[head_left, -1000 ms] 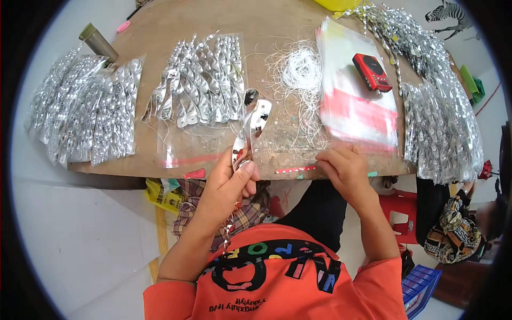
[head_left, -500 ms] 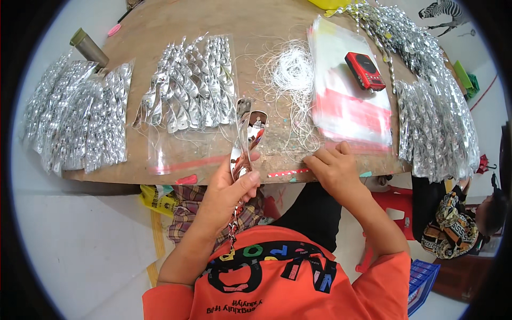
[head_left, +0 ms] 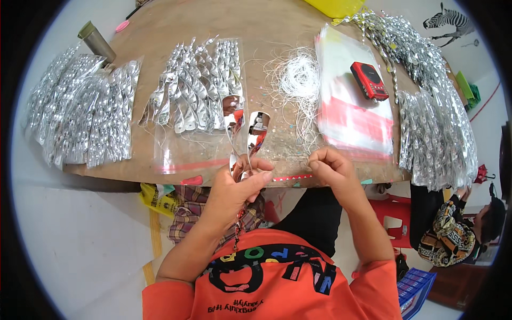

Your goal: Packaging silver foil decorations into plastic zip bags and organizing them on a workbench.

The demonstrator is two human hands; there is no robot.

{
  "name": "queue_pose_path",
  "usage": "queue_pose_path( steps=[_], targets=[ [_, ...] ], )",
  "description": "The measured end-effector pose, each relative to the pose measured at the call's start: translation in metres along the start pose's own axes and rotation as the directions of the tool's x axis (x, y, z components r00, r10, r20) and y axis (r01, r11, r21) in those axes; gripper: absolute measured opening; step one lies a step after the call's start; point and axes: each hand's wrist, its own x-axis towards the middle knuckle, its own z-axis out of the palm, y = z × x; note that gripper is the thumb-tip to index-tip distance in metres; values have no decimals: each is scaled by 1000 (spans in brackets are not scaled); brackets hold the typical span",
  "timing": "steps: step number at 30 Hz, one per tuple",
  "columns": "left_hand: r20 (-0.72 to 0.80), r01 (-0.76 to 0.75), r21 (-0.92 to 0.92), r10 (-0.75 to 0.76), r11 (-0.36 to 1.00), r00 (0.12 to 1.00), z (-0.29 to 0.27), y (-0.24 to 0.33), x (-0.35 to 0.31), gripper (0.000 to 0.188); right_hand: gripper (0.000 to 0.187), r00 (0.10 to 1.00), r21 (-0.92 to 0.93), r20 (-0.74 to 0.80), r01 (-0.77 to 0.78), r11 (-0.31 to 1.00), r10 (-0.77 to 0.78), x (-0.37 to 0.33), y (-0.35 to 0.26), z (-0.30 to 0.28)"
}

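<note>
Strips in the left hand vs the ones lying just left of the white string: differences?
Pose: the held strips are gripped in the left hand; the lying strips rest at the table.
Count: the held strips show two broad ends; the lying strips are many.
Spacing: the held strips' ends spread apart; the lying strips sit packed side by side.
Shared: both are shiny, silver and twisted.

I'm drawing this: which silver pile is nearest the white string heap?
The middle pile, just left of the white string heap; the left pile lies farther off, the right pile beyond plastic bags.
</note>
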Motion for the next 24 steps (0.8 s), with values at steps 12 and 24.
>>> queue_pose_path(
  steps=[12,24],
  targets=[
    [92,12,85,-20,996,996,19,-1,4,22,9,993,462,-75,-46,886,91,-5,-8,47],
    [125,17,16,-19,1000,992,9,1,2,14,7,966,498,-258,129,858,4,2,-11,34]
  ],
)
